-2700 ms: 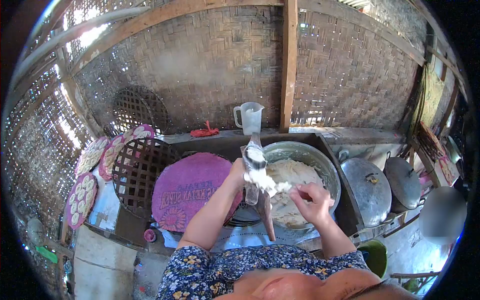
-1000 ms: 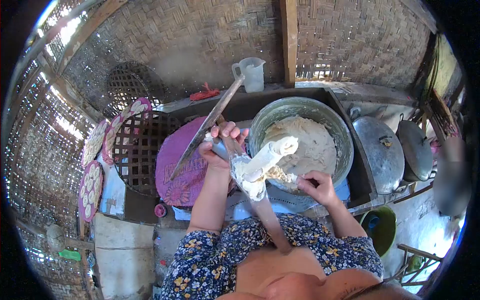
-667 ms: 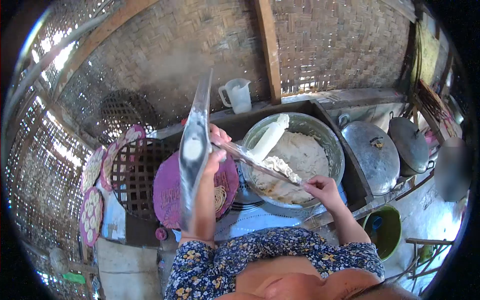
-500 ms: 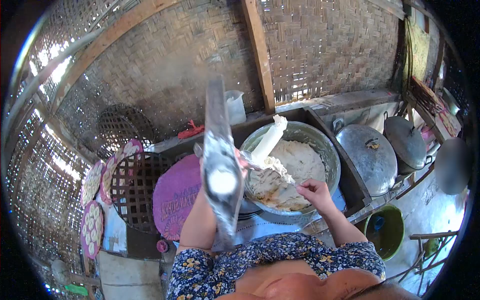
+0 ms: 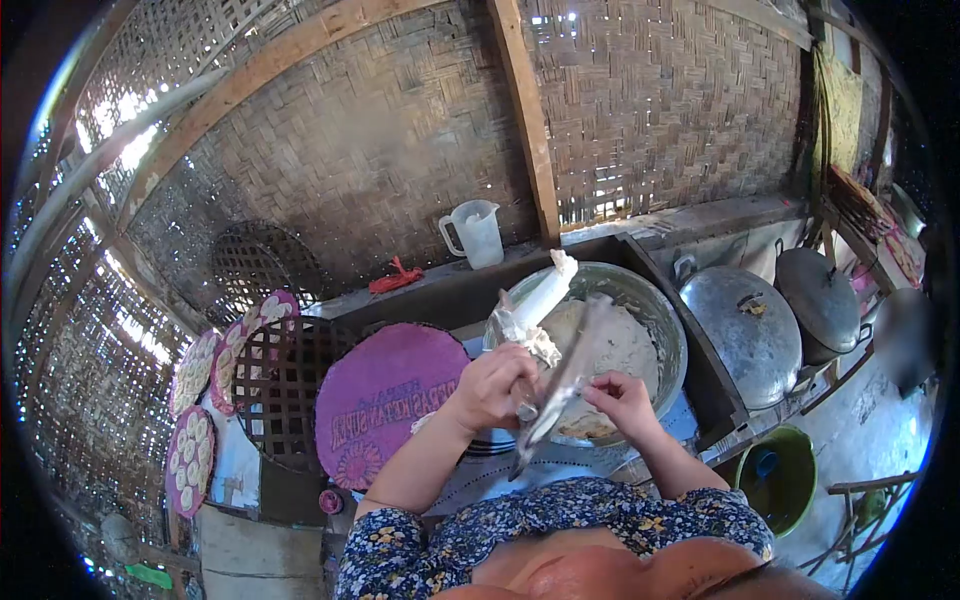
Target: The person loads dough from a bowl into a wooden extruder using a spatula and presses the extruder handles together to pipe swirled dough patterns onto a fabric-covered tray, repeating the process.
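My left hand [image 5: 490, 385] is closed around a short handle of a long, flat, shiny metal tool [image 5: 563, 398], which is blurred and slants over the front of a large metal basin [image 5: 676, 340]. My right hand [image 5: 624, 402] has its thumb and fingers pinched together at the tool's right side; what lies between them is hidden. Pale, sticky dough [image 5: 622, 340] fills the basin. A white cylinder [image 5: 543, 303] smeared with dough leans out over the basin's left side, beyond my left hand. Whether it joins the metal tool I cannot tell.
Left of the basin lies a round purple mat [image 5: 390, 380] with lettering, beside a dark woven basket [image 5: 285, 390]. Behind stand a plastic jug [image 5: 480, 235] and a red bag [image 5: 396, 276]. Lidded metal pots [image 5: 742, 335] and a green bucket [image 5: 780, 480] are on the right.
The metal tool has come down from upright near the camera and now slants over the basin. My left hand, hidden behind it before, shows. My right hand stays pinched, slightly lower.
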Demonstrator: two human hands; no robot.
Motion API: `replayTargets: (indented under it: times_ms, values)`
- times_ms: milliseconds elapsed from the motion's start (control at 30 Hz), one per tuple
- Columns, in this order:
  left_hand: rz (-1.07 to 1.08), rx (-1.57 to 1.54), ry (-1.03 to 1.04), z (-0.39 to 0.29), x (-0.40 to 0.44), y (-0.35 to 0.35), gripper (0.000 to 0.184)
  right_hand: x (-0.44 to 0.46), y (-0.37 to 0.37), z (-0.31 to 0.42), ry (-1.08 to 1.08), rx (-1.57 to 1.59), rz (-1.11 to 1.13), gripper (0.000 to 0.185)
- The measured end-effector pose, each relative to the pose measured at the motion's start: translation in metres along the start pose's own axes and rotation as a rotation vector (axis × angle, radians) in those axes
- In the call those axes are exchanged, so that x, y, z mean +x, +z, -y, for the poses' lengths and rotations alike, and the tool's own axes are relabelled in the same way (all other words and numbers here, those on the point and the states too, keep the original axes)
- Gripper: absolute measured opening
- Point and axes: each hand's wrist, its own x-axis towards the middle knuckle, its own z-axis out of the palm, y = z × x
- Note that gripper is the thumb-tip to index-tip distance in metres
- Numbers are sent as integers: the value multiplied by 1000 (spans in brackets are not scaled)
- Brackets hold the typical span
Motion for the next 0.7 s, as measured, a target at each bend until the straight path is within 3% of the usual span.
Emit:
replayTargets:
  times_ms: [67,133,167,233,300,333,367,400,433,500,567,667,700]
  values:
    - [-45,-123,-152,15,-18,-2,32,4,-10,2,-49,-68,-46,23]
    - [-303,-895,-328,23,-35,-12,42,9,-38,-3,-163,-216,-171,24]
    - [-447,-1128,-591,27,-47,-26,46,7,-50,0,-112,-397,-252,24]
    - [-609,-1092,-653,23,-50,-59,39,3,-68,15,-22,-753,-320,25]
    - [-589,-562,-283,7,-37,-94,34,6,-77,4,14,-993,-221,29]
    - [-562,-300,-103,1,-30,-103,43,12,-72,-7,-148,-867,-206,33]
    - [-701,-568,-163,0,-25,-105,35,20,-67,-17,-305,-738,-191,37]
    - [-668,-763,-101,3,-28,-112,35,25,-64,-21,-458,-605,-177,41]
    - [-666,-894,-53,4,-26,-111,34,19,-52,5,-90,-187,128,63]
    - [-658,-1102,15,3,-21,-102,35,18,-14,26,-82,310,536,92]
    - [-648,-1258,54,2,-14,-86,36,12,30,39,73,604,972,110]
    - [-477,-1337,58,1,-11,-63,37,-21,74,77,354,1042,1247,105]
    - [-494,-1238,-28,-3,-11,-57,42,-25,88,69,434,1369,1293,103]
